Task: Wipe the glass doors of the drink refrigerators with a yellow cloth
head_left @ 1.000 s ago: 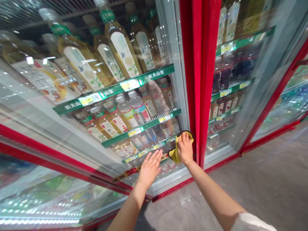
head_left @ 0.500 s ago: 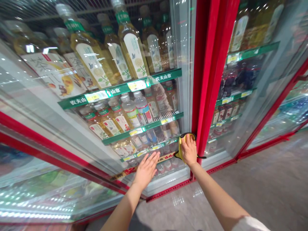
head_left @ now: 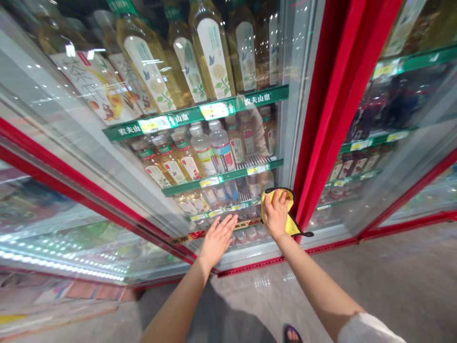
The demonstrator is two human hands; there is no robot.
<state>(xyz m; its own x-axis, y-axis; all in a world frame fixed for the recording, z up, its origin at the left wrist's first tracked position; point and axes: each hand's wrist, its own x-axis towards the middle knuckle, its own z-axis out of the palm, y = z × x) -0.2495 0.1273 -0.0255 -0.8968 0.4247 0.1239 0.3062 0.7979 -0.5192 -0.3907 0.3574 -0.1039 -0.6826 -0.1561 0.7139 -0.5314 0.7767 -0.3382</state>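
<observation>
My right hand [head_left: 276, 214] presses a yellow cloth with black edging [head_left: 292, 224] against the glass door, close beside the red frame [head_left: 330, 119]. A corner of the cloth with a black loop hangs to the right of my wrist. My left hand [head_left: 216, 239] lies near the lower part of the glass, fingers stretched out together, holding nothing. Behind the glass stand bottles of pale yellow drink [head_left: 214, 52] on shelves with green price strips [head_left: 250, 99].
Neighbouring glass-door coolers with red frames stand at the left and right [head_left: 410, 190]. Boxes on a low shelf [head_left: 89, 290] are at the lower left. Grey floor [head_left: 342, 281] and a sandalled foot [head_left: 292, 334] show below.
The view has shifted, and the cooler appears larger. My right hand has moved slightly left from the red frame on the glass, and more of the yellow cloth shows. My left hand stays nearly in place.
</observation>
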